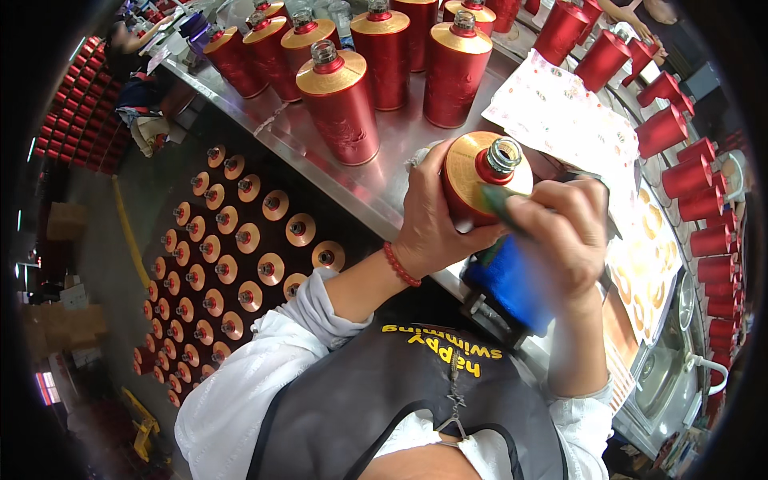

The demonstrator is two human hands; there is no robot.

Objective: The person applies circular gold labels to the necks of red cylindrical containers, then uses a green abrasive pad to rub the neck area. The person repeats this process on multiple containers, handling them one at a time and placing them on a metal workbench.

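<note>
The fingers of the left hand (436,208) are spread wide around a red glass-necked bottle (464,166), the thumb across its near side and the other fingers wrapped along its left side. The bottle is in front of the person's chest, at the near edge of the metal surface (392,178). Its mouth points up toward the camera and its long axis leans slightly away and to the right; whether its base rests on anything cannot be told.

The fingers of the right hand (564,232) are curled closely around a green, blade-like tool (500,202). The tip reaches the near edge of the bottle's gold shoulder, but blur hides whether it touches.

Below the right hand is a blurred blue object (512,276). Beyond the held bottle, more upright red bottles with gold shoulders (340,116) stand on the surface, their clear necks uncovered; their contents cannot be made out. A printed white sheet (560,104) lies to their right, and sheets of round gold labels (652,272) lie nearer, beside a sink basin (658,382). Red cylindrical bottles (710,240) line the curved right edge. At left, rows of gold-shouldered bottles (272,270) stand low, beside the floor (100,192).
</note>
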